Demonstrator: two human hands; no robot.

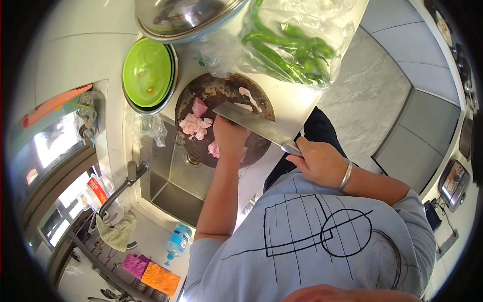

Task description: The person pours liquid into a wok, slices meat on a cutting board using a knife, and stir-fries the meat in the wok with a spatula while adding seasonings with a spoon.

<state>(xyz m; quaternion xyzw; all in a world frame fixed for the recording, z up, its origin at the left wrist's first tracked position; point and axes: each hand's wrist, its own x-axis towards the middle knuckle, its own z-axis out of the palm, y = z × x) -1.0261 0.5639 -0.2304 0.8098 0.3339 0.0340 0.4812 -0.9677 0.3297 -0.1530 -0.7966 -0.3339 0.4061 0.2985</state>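
Note:
My right hand (320, 160) is wrapped round the handle of a kitchen knife (251, 122) with a wide blade. The blade lies across a round, dark chopping board (201, 90), its tip close to my left hand (231, 137). That hand is curled down over raw meat (214, 149), and pink bits show on both sides of it; its fingertips are hidden. A pile of cut pale pink meat (193, 126) sits on the board left of the hand. Thin whitish strips (250, 98) lie beyond the blade.
The board overhangs a steel sink (176, 201) with a faucet (126, 183). Green bowls (147, 73), a lidded pan (188, 17) and a plastic bag of green peppers (292, 48) stand behind. A blue bottle (177, 241) and cloths (160, 278) lie at lower left.

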